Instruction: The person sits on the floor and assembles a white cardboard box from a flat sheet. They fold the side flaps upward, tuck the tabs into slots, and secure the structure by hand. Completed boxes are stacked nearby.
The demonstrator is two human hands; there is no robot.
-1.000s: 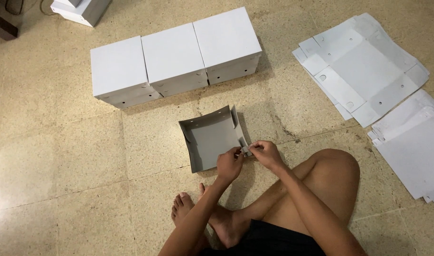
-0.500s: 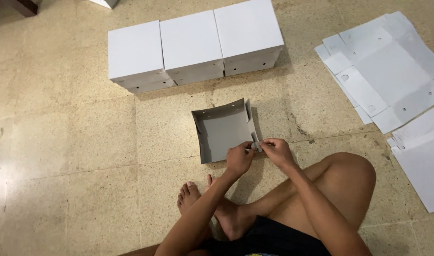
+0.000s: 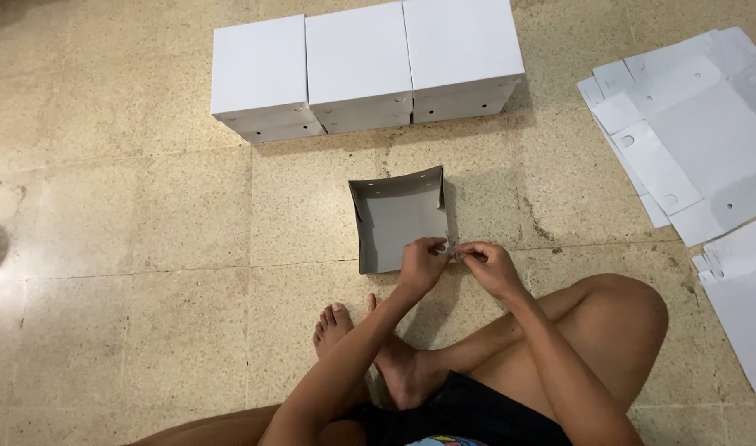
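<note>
Step in hand, as I judge it: closing the near-right corner of the grey cardboard tray. The tray lies open side up on the tiled floor, just in front of your crossed legs. Your left hand and right hand meet at that corner — fingers of both pinched on a small flap or tab there; the tab itself is too small to make out. Beyond the tray, three finished white boxes stand in a row, touching. Flat white blanks lie stacked to your right, well apart. The next move calls for a steady pinch and keeping the side wall upright — the far wall bows slightly.
</note>
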